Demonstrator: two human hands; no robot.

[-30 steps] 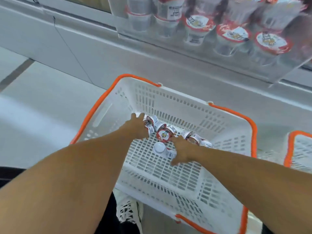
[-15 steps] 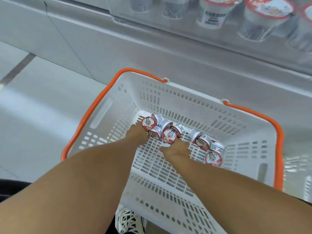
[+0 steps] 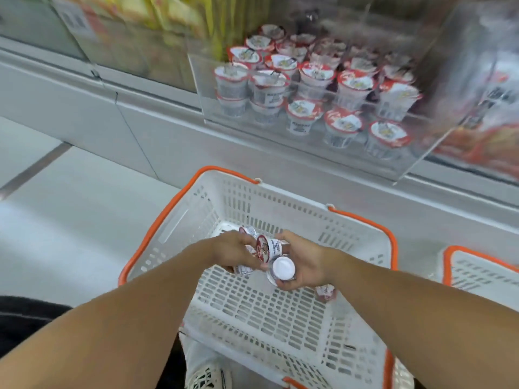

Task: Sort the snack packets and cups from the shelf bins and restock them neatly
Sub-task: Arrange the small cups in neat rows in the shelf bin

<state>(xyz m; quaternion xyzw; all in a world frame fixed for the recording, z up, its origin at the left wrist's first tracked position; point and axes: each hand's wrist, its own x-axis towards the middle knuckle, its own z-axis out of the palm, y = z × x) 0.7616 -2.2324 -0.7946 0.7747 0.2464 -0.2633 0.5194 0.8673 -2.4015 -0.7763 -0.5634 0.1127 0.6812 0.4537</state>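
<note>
Red-lidded cups (image 3: 270, 249) gripped by both hands (image 3: 302, 262) over white basket (image 3: 283, 327).

Shop: clear shelf bin (image 3: 323, 153) of cups (image 3: 302, 113), shopping basket (image 3: 362, 223) on floor

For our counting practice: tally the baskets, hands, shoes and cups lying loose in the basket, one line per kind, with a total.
Baskets: 2, near basket and right basket
Hands: 2, left hand and right hand, both gripping cups
Shoe: 1
Loose cup: 1
Total: 6
</note>
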